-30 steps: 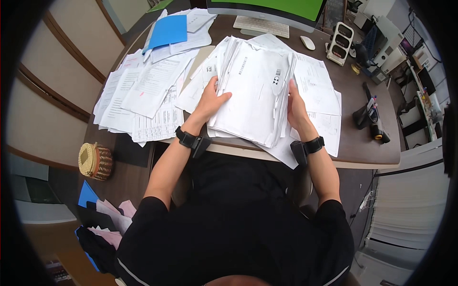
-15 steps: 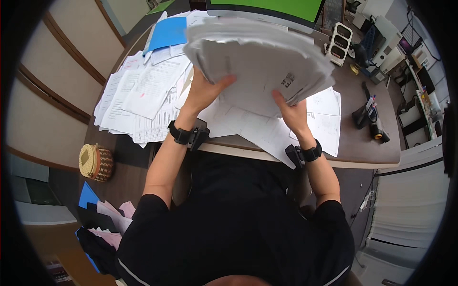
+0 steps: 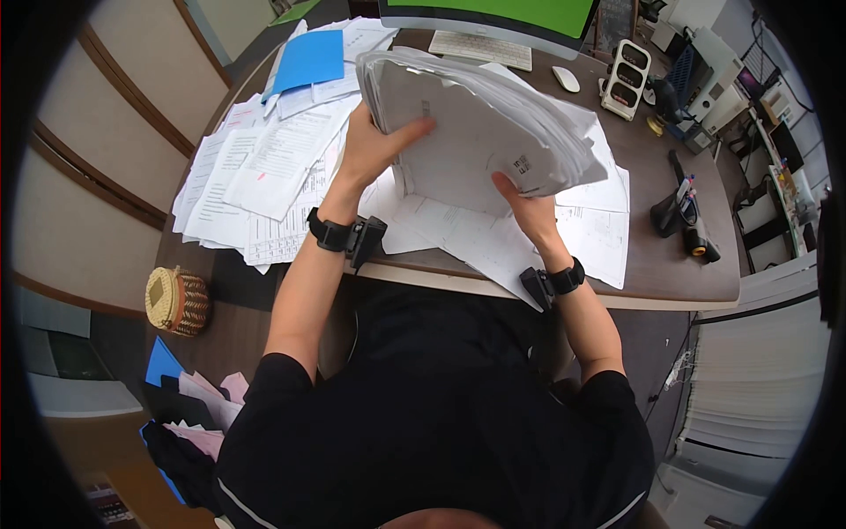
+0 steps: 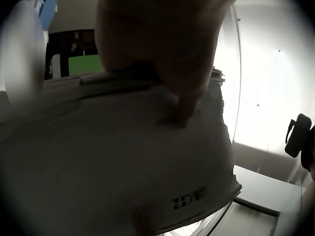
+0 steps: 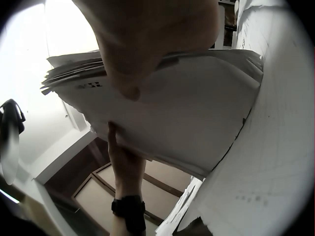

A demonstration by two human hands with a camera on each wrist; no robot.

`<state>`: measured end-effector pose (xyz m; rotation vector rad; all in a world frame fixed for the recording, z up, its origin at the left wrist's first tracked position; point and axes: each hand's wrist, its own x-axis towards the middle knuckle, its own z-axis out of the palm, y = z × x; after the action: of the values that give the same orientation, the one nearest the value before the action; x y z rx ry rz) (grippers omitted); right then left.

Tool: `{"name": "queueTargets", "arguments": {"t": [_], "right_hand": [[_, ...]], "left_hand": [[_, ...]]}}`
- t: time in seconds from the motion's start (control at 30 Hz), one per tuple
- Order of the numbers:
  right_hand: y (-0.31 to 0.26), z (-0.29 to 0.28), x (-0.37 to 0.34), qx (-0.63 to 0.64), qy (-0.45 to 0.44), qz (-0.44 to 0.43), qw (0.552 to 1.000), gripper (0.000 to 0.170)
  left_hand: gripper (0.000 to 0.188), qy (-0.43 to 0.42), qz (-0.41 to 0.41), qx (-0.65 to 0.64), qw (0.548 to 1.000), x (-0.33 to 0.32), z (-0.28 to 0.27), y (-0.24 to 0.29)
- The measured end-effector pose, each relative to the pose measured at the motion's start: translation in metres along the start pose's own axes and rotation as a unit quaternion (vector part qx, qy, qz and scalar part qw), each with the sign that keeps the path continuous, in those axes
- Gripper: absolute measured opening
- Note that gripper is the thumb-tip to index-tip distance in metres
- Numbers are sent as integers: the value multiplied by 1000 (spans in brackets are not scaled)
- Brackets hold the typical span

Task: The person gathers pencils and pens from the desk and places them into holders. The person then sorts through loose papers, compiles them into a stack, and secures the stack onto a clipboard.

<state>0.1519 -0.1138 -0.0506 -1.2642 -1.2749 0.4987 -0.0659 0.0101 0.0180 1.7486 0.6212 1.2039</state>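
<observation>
A thick stack of white paper envelopes (image 3: 458,132) is held up at a slant over the desk, its printed face toward the person. My left hand (image 3: 368,152) grips the stack's left edge, thumb across the front sheet. Lower down on the right, my right hand (image 3: 535,214) holds the other edge, its thumb also on the front. Most of the fingers are hidden behind the stack. In the right wrist view the layered edges of the stack (image 5: 192,108) fan slightly apart. Loose white sheets (image 3: 458,234) lie beneath it on the desk.
Spread papers (image 3: 264,176) and a blue folder (image 3: 308,63) cover the desk's left side. At the back are a monitor (image 3: 493,19), a keyboard (image 3: 480,50) and a mouse (image 3: 566,79). A pen holder (image 3: 674,216) stands at right; a woven basket (image 3: 178,300) sits lower left.
Both hands have raised the stack off the desk papers and tipped it upright. Over the last half second its right side has dipped, and the keyboard and mouse show again behind it.
</observation>
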Motion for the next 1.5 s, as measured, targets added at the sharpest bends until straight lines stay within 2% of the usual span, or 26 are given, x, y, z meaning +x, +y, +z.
{"name": "queueTargets", "arguments": {"t": [0.13, 0.2, 0.33, 0.4, 0.43, 0.5, 0.63, 0.7, 0.73, 0.8, 0.87, 0.9, 0.97, 1.03, 1.07, 1.1, 1.17, 1.33, 1.4, 1.5], "right_hand": [[-3, 1, 5, -14, -15, -6, 1000, 46], [-17, 1, 7, 0, -20, -3, 1000, 46], [-31, -3, 13, -29, -14, 7, 999, 40], [-29, -3, 16, -22, -14, 18, 1000, 38], [-27, -2, 16, -18, -10, 15, 1000, 36], [-24, -2, 15, -14, -6, 12, 1000, 35], [-18, 0, 15, -37, -18, 2, 999, 38], [-19, -1, 15, -47, -18, -9, 999, 41], [-22, -2, 15, -59, -30, -1, 998, 45], [-27, -5, 15, -71, -41, 6, 997, 49], [-30, -10, 14, -73, -1, -141, 987, 58], [-31, -14, 14, -73, -1, -141, 987, 58], [-31, -24, 15, 49, 19, -192, 980, 52], [-31, -36, 16, 40, 56, -186, 980, 39], [-39, -32, 18, 56, 109, -205, 971, 23], [-41, -34, 20, 56, 108, -206, 971, 23], [-42, -39, 25, -39, 134, -224, 965, 16], [-50, -40, 23, -34, 147, -227, 962, 16], [-51, -37, 23, -45, 141, -266, 952, 16], [-44, -37, 24, -51, 140, -242, 959, 17]], "left_hand": [[36, -1, 2, -25, 1000, 2, 0, 15], [35, -14, 25, 23, 999, 3, 2, 25], [42, -17, 52, 20, 998, 12, -5, 22], [52, 0, 139, 7, 990, 16, -7, 17], [52, -1, 139, 7, 990, 16, -7, 16], [63, 20, 188, -70, 980, 18, -1, 28], [56, 56, 229, -88, 968, 27, -1, 41], [45, 28, 338, 78, 938, 39, -10, 41], [45, 28, 338, 78, 938, 37, -9, 41], [35, 16, 217, 46, 975, 33, -8, 43], [34, 28, 224, 47, 973, 36, -9, 38], [33, 40, 229, 48, 971, 37, -9, 36], [33, 41, 229, 50, 971, 37, -11, 35], [32, 41, 229, 51, 971, 37, -10, 34], [33, 36, 223, 42, 973, 36, -9, 35], [34, 31, 217, 32, 975, 36, -9, 36], [35, 34, 228, 47, 972, 34, -9, 37], [42, 30, 232, 49, 971, 33, -8, 39], [47, 23, 213, 19, 977, 31, -6, 44], [50, 21, 234, 32, 971, 32, -5, 44]]}}
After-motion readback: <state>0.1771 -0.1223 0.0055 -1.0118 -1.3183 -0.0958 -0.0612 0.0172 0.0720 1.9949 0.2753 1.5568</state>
